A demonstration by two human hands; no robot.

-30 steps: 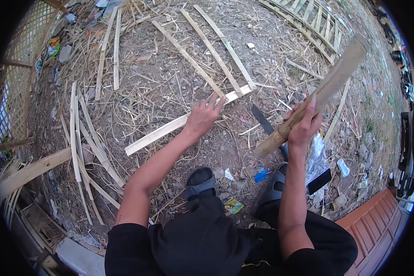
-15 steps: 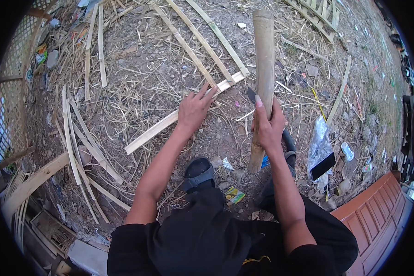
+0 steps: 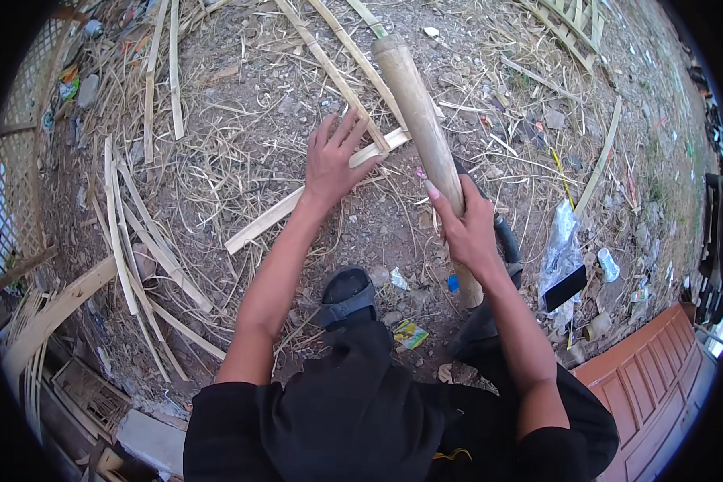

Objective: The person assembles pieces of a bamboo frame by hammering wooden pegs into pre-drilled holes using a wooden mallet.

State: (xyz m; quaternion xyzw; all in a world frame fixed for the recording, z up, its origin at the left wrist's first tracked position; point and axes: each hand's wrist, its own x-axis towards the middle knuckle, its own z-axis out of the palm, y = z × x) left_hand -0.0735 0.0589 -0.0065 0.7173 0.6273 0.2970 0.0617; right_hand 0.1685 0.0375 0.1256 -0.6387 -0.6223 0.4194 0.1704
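My left hand [image 3: 335, 165] is open, its fingers spread over a pale bamboo strip [image 3: 269, 218] lying slantwise on the ground. Beside those fingers, a longer strip [image 3: 321, 58] meets the slanted one at its near end, and another strip [image 3: 361, 58] runs alongside. My right hand [image 3: 471, 227] is closed around a thick, pale bamboo pole [image 3: 419, 112], which leans with its far end to the left and covers part of the strips. A small dark edge shows behind the pole near my right fingers; what it belongs to is hidden.
Loose bamboo strips [image 3: 122, 233] lie at left among shavings. On the right are a clear plastic bag [image 3: 561, 241], a black phone [image 3: 565, 289], a white cup [image 3: 608, 265] and a brown panelled door [image 3: 647, 386]. My sandalled foot [image 3: 348, 297] is below the slanted strip.
The pole has tilted, its far end swinging left and its near end right. My left hand has lifted its fingers off the strip joint and spread them, shifting slightly left.
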